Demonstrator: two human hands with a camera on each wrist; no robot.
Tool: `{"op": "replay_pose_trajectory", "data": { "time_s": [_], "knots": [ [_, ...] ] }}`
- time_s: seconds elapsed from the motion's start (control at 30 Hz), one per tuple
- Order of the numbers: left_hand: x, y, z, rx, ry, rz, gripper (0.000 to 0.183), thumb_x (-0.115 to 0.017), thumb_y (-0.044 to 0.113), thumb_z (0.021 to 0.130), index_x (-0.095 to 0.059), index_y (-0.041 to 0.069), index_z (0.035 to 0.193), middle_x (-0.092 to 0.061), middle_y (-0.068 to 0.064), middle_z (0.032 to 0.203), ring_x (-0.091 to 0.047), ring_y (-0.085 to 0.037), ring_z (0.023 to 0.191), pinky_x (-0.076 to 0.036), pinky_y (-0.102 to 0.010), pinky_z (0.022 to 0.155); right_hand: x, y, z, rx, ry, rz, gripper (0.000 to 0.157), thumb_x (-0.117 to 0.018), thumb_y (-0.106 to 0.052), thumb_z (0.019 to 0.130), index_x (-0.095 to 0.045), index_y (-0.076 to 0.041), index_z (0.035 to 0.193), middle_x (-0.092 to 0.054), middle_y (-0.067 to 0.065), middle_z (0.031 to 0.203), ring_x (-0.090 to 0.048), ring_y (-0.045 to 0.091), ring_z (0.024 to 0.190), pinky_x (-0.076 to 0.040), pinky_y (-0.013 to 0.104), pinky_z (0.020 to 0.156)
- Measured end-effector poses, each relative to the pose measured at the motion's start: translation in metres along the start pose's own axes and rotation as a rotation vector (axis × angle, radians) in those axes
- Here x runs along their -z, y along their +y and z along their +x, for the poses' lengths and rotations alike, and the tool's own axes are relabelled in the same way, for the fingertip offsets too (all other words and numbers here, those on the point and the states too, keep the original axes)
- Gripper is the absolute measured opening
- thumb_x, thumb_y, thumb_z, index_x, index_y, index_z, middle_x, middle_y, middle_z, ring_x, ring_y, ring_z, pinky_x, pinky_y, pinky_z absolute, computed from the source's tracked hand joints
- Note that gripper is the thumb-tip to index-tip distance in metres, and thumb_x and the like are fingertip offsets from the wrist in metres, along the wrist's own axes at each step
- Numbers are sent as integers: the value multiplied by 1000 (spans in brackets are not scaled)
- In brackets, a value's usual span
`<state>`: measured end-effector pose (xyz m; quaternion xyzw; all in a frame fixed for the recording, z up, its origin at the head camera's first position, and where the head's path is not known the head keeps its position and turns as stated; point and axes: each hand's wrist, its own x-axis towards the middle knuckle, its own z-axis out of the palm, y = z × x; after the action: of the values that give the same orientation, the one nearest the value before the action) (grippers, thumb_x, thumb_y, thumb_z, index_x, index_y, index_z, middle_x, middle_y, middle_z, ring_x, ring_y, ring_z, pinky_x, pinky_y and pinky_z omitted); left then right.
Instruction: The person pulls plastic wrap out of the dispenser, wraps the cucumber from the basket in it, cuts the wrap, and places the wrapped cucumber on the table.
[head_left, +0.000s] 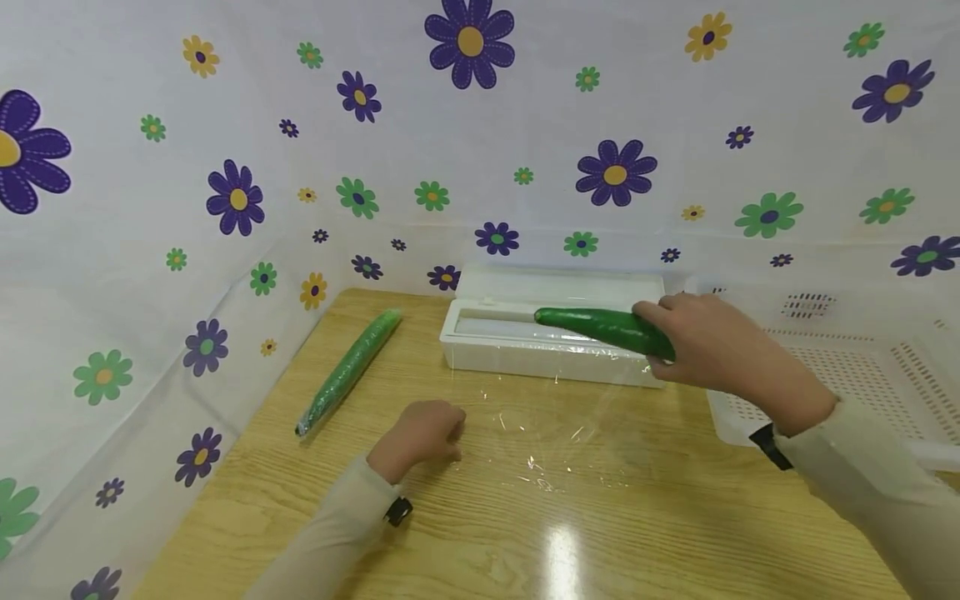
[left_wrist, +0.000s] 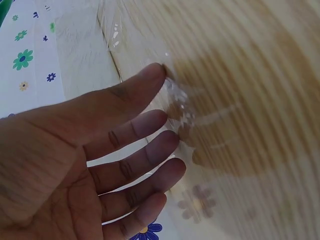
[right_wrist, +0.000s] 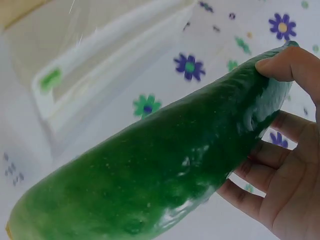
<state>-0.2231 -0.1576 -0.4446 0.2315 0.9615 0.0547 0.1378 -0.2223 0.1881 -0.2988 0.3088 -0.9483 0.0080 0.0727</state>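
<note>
In the head view my right hand (head_left: 705, 346) holds a green cucumber (head_left: 600, 323) by one end, above a white cling film dispenser (head_left: 555, 362). Thumb and fingers grip the cucumber's sides in the right wrist view. Clear cling film (head_left: 536, 462) stretches from the dispenser over the wooden table. My left hand (head_left: 423, 433) is low over the table by the film's left side. Its thumb and fingertips are apart in the left wrist view, close to the crinkled film edge; whether they touch it I cannot tell. Another cucumber (head_left: 348, 371), wrapped in film, lies at the left.
The dispenser's lid (head_left: 562, 283) stands raised at the back. To the right is a white perforated basket (head_left: 847, 375), partly behind my right arm. A flower-print sheet (head_left: 525, 117) hangs behind the table (head_left: 420, 542) and along its left side.
</note>
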Motion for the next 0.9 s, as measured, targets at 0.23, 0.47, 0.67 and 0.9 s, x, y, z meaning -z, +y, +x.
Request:
{"op": "replay_pose_trajectory", "data": {
  "time_s": [0.23,0.47,0.67,0.9],
  "knots": [
    [-2,-8,-2,28,-9,-6,34,-82,25,70,-50,15,68,-49,4,66,-43,-13,63,-36,-29,57,-46,-43,17,102,-56,67,35,-73,-17,71,-56,-8,99,-59,5,79,-53,14,67,-48,30,58],
    [-6,-12,-3,41,0,8,34,-82,26,70,-50,15,67,-50,5,64,-43,-12,61,-36,-28,56,-89,-78,27,172,-120,118,33,-74,-16,70,-58,-9,98,-59,3,81,-52,13,69,-48,29,61],
    [-2,-12,-5,70,8,14,33,-84,29,68,-55,14,74,-56,3,69,-48,-12,63,-42,-30,58,-112,-95,32,171,-178,130,37,-77,-24,75,-58,-9,103,-59,4,87,-53,14,71,-49,30,63],
    [25,5,-10,-42,57,51,56,-87,28,62,-56,10,104,-60,-6,97,-60,-22,84,-51,-37,70,-126,-100,34,145,-208,133,38,-77,-28,75,-59,-10,104,-57,5,92,-53,14,73,-50,31,63]
  ]
}}
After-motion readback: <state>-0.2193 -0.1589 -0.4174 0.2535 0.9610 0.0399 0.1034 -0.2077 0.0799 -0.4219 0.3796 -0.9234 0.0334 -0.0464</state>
